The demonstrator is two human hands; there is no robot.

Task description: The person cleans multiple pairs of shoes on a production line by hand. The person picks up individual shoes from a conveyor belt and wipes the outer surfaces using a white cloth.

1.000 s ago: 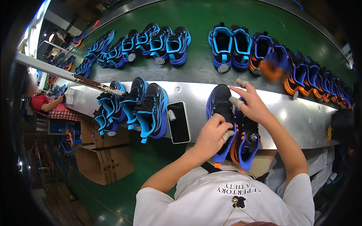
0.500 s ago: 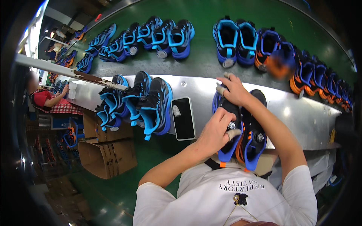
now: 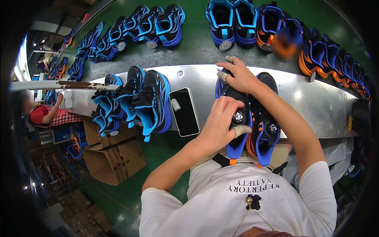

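Both hands grip one shoe [image 3: 237, 118]: left hand [image 3: 221, 124] at its dial, right hand [image 3: 239, 77] on the toe. Since the earlier frame, the right hand has slid further up the toe.

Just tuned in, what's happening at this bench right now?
A person is working on a pair of black and blue shoes lying on a metal bench. The left hand grips the dial area of the left shoe of the pair, one taped finger sticking out. The right hand rests on the toe end of the same shoe. A dark phone lies beside them, then more blue shoes. Further shoes stand in a row on the green conveyor belt behind.
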